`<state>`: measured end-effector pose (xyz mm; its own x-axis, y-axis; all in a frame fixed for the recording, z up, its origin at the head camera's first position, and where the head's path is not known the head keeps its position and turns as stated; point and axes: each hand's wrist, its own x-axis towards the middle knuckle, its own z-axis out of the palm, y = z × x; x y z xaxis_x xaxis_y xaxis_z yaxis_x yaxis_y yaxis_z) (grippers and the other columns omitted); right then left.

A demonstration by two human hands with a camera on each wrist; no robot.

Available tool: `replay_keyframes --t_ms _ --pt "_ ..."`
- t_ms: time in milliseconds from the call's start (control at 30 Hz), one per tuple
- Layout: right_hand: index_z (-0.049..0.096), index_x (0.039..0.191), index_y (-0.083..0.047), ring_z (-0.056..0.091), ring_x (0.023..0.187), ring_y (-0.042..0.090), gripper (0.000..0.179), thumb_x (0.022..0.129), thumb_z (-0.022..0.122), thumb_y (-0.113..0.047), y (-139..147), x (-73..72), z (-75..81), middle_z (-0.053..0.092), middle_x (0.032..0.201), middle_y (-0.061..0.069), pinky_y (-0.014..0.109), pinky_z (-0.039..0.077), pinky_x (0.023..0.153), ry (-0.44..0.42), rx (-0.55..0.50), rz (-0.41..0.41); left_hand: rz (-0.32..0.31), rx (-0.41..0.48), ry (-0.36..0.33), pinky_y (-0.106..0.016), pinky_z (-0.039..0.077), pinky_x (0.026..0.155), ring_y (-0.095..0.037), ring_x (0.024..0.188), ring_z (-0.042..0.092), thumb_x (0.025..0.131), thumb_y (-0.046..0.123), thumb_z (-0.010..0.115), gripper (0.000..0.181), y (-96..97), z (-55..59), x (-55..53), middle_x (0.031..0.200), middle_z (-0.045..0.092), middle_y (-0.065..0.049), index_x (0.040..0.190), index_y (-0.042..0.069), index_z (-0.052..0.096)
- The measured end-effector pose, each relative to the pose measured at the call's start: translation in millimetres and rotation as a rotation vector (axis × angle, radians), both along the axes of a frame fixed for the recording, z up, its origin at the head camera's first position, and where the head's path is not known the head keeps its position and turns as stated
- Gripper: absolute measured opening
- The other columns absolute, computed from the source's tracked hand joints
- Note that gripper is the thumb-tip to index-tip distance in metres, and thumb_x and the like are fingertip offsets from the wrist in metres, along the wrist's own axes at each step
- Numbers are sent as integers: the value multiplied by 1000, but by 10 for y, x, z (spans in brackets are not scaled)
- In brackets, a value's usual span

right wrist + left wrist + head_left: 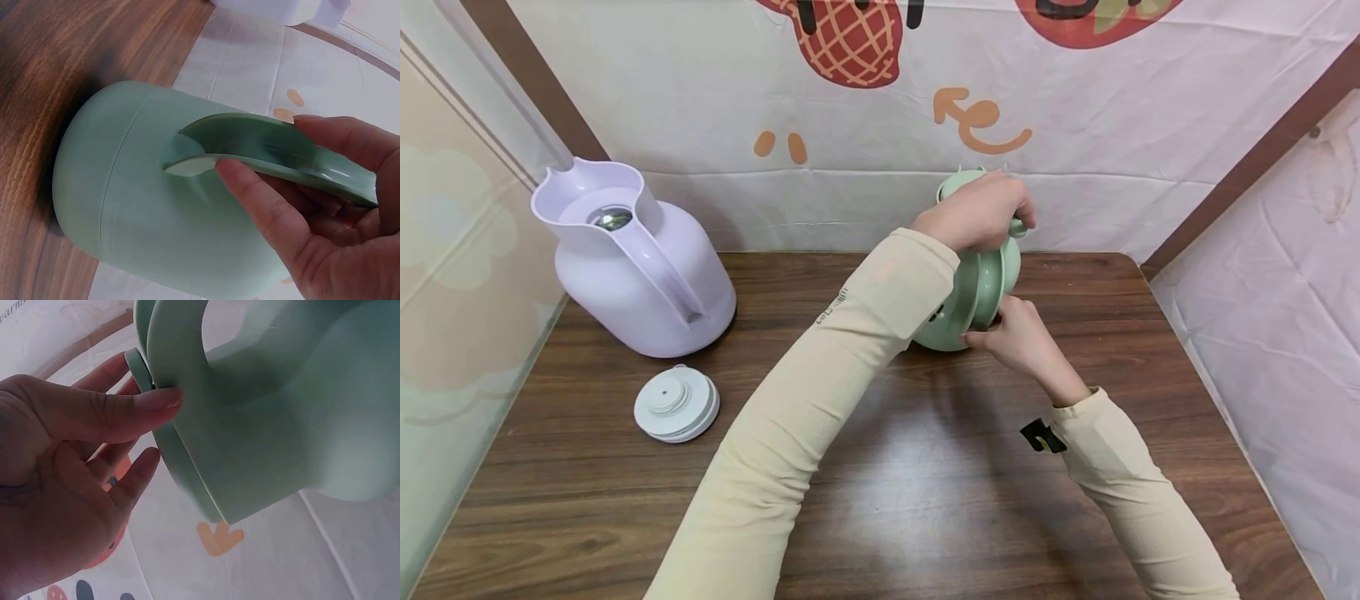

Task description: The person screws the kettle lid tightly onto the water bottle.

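A pale green vacuum jug (pixel 955 317) stands at the back of the wooden table, partly hidden by both arms. Up at its top, my left hand (pixel 976 212) pinches the rim of the lid (pixel 187 478); in the left wrist view the thumb lies over the edge beside the handle, with fingers behind. My right hand (pixel 1019 340) grips the lower part of the jug's curved handle (pixel 281 147). In the right wrist view, thumb and fingers are on either side of that handle, and the jug's base is on the table.
A lilac vacuum jug (pixel 696 267) without a lid stands at the back left, its mouth open. In front of it lies a round white stopper (pixel 677 403). A printed cloth (pixel 700 100) hangs behind the table (pixel 880 517), and more cloth lines both sides.
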<state>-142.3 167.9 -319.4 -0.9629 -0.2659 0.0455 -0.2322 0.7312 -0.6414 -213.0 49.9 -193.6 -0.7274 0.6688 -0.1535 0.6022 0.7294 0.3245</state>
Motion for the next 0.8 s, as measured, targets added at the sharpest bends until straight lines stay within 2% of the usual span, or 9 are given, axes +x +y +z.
replay_keyframes --t_ms 133,300,333,467,533,567,633,700,800 --pt "64 93 -3 55 67 21 23 72 70 -11 -2 2 -6 65 82 10 35 43 63 -3 0 -3 -2 -2 8 -18 31 73 -8 120 41 80 -13 35 58 -1 -5 -8 122 56 6 122 18 60" --pt "63 94 -3 55 68 21 23 73 70 -11 -5 3 -7 65 83 10 35 43 64 -7 -1 -2 -9 -13 18 -17 32 75 -8 119 42 80 -13 35 57 -10 -2 -4 122 56 6 121 18 60" --pt "63 94 -3 55 67 21 23 73 70 -11 -6 4 -7 65 83 10 35 43 64 -6 0 -2 -13 -16 20 -18 31 72 -8 113 45 79 -14 34 58 -12 -1 2 115 59 5 117 18 63" --pt "63 93 -3 55 66 20 23 73 71 -11 -13 10 -6 64 83 10 35 43 63 -5 -1 -5 -35 -54 29 -18 30 69 -7 102 43 78 -15 33 58 -15 18 24 110 55 4 115 19 62" --pt "63 93 -4 55 67 20 23 73 71 -11 -14 12 -4 64 83 10 35 43 63 -5 -1 -7 -58 -67 46 -19 26 63 -8 86 38 74 -15 30 51 -14 22 35 89 50 4 96 16 63" --pt "63 93 -4 55 67 21 23 73 71 -11 -14 12 -3 64 83 10 35 43 63 -6 -1 -9 -72 -75 53 -19 26 63 -7 83 37 74 -15 29 47 -14 28 39 85 48 4 90 15 62" --pt "63 93 -3 55 67 21 23 72 71 -11 -15 13 -2 64 83 11 35 43 63 -8 -1 -13 -106 -79 73 -20 21 57 -8 69 27 71 -16 27 35 -13 29 49 69 31 3 71 13 47" --pt "63 92 -3 54 67 21 23 72 71 -11 -15 12 -1 64 83 11 35 43 63 -6 3 -16 -140 -86 95 -22 17 56 -11 66 19 70 -17 26 31 -12 31 56 68 18 1 66 13 34" --pt "62 92 -3 54 67 21 23 71 71 -11 -14 11 2 63 82 11 35 42 63 -2 6 -22 -150 -110 95 -20 23 58 -8 69 29 74 -18 29 37 -10 44 63 70 34 4 71 14 47"
